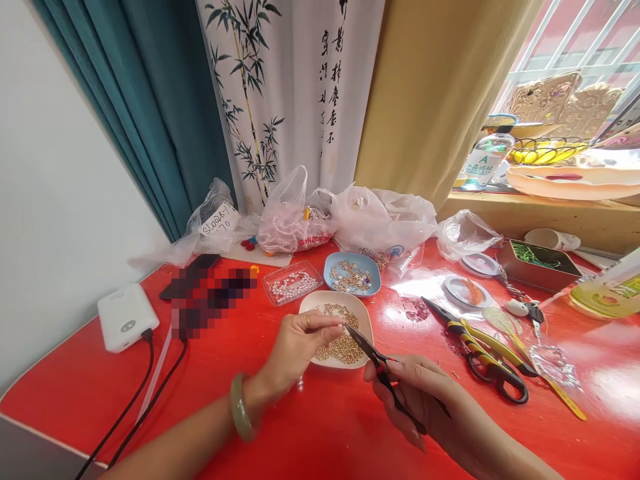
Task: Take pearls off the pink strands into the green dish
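Note:
My left hand (295, 350), a ring and a green bangle on it, is closed in a pinch above the cream dish (367, 320) of gold beads. A short strand of pearl beads (300, 384) dangles under that hand; the tiny part between the fingertips is too small to make out. Black needle-nose pliers (387, 383) are gripped in my right hand (420, 393), their jaws touching the left fingertips. Just behind stand a blue dish (376, 285) of mixed gold beads and a clear tray (270, 293) of pearl beads.
On the right lie yellow-black pliers (493, 340), scissors (520, 399), tweezers (570, 403) and rolls of clear line (467, 293). Plastic bags (385, 213) line the back. A white power bank (125, 317) with black cables (143, 380) sits left, near a phone (203, 265).

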`<state>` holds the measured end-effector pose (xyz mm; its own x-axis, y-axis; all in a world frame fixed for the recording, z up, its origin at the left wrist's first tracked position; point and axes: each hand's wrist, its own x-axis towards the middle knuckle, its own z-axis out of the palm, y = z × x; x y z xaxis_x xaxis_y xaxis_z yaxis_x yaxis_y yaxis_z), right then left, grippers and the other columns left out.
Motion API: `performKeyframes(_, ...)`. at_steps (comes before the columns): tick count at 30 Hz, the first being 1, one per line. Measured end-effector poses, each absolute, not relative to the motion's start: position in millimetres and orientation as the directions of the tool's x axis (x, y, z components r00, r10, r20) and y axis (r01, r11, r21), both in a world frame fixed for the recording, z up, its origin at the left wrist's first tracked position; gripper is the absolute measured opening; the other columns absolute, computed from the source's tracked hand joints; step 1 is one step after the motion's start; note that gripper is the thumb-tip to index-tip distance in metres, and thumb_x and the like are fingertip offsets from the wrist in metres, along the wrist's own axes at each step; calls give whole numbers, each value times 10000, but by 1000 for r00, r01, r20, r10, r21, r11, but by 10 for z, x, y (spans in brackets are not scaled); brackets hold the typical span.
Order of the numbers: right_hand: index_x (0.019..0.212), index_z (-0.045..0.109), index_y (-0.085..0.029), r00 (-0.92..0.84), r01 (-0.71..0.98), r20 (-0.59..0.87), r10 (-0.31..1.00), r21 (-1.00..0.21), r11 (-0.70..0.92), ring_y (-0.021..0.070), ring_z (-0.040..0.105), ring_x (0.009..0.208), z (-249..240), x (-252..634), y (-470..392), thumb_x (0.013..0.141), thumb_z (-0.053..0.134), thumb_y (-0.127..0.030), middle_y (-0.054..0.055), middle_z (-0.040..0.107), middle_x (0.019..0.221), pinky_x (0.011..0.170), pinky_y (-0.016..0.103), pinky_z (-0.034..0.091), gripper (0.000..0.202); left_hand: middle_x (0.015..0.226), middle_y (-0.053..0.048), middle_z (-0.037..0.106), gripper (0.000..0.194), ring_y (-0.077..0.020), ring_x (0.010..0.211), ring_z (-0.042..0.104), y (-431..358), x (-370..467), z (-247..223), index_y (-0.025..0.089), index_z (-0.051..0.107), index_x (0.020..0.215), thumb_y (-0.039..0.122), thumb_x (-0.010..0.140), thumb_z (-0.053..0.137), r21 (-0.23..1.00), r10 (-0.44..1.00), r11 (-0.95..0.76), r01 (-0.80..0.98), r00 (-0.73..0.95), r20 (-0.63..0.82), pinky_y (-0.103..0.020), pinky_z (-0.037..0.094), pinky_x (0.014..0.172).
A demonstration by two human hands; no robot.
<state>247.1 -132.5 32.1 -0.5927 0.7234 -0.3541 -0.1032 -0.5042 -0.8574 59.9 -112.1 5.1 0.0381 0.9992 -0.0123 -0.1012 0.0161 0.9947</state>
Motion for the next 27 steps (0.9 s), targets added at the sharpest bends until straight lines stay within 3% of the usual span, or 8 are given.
performKeyframes(6,842,545,-116,-602,-114,-344,721,-856,-504,44,415,377,307,2475,-1323,790,438,-380,-24,464,596,393,196,283,289,697,-40,636,174,-102,616,516,-1126,617,70,168,712,735,271,596,705,991,999,26,-132,24,-23,-217,423,571)
performKeyframes(13,816,527,-117,-591,-97,-342,731,-869,-485,23,304,364,307,2475,-1310,794,442,-377,-42,401,556,379,189,206,275,646,-34,605,175,-91,574,486,-1131,619,76,157,712,719,290,605,697,995,1000,-8,-95,22,10,-205,403,522)
performKeyframes(16,812,522,-118,-572,-15,-339,747,-906,-422,23,265,383,302,2484,-1306,797,436,-395,-45,372,558,382,186,194,290,626,-27,593,165,-94,581,488,-1146,615,84,156,712,706,293,618,688,996,1000,-17,-87,24,19,-209,412,541)
performKeyframes(18,803,531,-129,-519,140,-293,803,-956,-258,38,290,407,283,2496,-1310,805,423,-412,-36,387,562,393,189,225,303,636,-26,596,161,-96,594,494,-1160,611,91,160,713,714,295,634,677,997,999,-23,-77,28,25,-210,419,562)
performKeyframes(20,807,547,-153,-460,354,-130,878,-934,47,76,395,480,243,2508,-1321,816,414,-399,-3,467,604,447,208,315,280,646,-25,599,156,-95,599,498,-1174,609,100,167,714,727,292,643,671,997,999,-26,-68,31,28,-207,419,565)
performKeyframes(23,918,547,-176,-460,581,208,863,-664,470,141,515,625,169,2519,-1340,827,399,-318,61,572,759,542,258,400,224,642,-27,599,157,-98,594,502,-1194,614,120,167,713,725,295,645,669,998,999,-36,-54,35,38,-212,423,564)
performKeyframes(25,966,527,-173,-500,620,300,813,-531,577,145,533,622,140,2523,-1348,839,375,-273,73,585,779,533,261,414,223,646,-32,608,178,-106,601,515,-1201,619,134,158,710,734,307,647,666,998,999,-26,-55,39,28,-222,435,580)
performKeyframes(27,935,522,-177,-527,622,301,795,-501,602,136,538,604,140,2526,-1349,852,357,-260,64,588,758,525,249,424,203,707,-41,633,211,-114,638,540,-1202,617,144,155,697,790,307,646,666,997,999,5,-76,46,-1,-223,443,599)
